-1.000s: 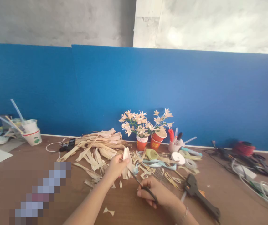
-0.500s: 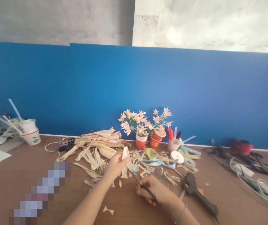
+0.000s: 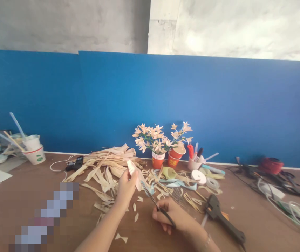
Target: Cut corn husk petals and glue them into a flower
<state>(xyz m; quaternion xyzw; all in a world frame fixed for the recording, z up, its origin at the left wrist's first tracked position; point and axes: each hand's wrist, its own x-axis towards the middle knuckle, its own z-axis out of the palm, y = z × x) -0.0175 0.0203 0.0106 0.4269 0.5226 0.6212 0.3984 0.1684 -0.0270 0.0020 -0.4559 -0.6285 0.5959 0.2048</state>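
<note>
My left hand (image 3: 126, 187) pinches a pale piece of dried corn husk (image 3: 134, 171) between thumb and fingers, held up above the table. My right hand (image 3: 167, 215) is wrapped round the dark handles of a pair of scissors (image 3: 151, 196), whose blades point up and left to the lower edge of the husk. Small cut petal shapes (image 3: 136, 217) lie on the table below the hands, along with a bow-shaped scrap (image 3: 121, 238). Behind my left hand spreads a heap of dried husks (image 3: 110, 161).
Husk flowers (image 3: 152, 134) stand in red paper cups (image 3: 157, 161) by the blue partition (image 3: 139, 94). A glue gun (image 3: 225, 218) lies right of my right hand, near tape rolls (image 3: 198, 177). Cables (image 3: 294, 213) sprawl at far right; a white cup (image 3: 35, 155) stands left.
My left hand has tilted the husk leftward and shifted slightly left. Another petal-shaped piece now lies on the table below. My right hand stays nearly in place with the scissors.
</note>
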